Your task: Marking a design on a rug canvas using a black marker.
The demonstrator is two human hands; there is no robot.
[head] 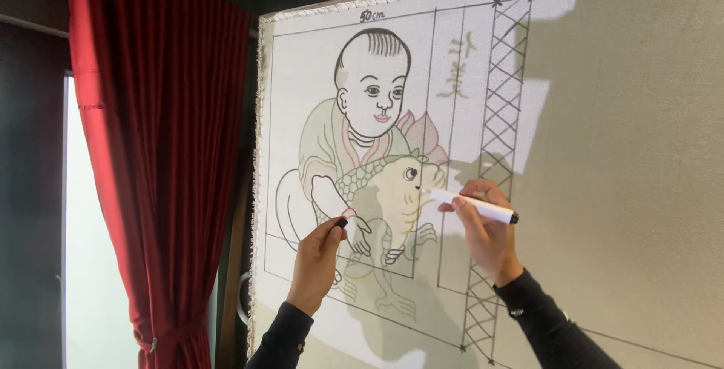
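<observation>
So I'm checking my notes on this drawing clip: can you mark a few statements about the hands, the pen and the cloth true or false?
1. The right hand holds a white marker with its tip at the fish's mouth. True.
2. The left hand holds a paintbrush. False: it pinches a small black cap in its fingers.
3. The cloth lies flat on a table. False: it hangs upright like a wall.
4. A red curtain hangs left of the cloth. True.
5. The fish is fully coloured blue. False: it is pale yellow with green scales.
</observation>
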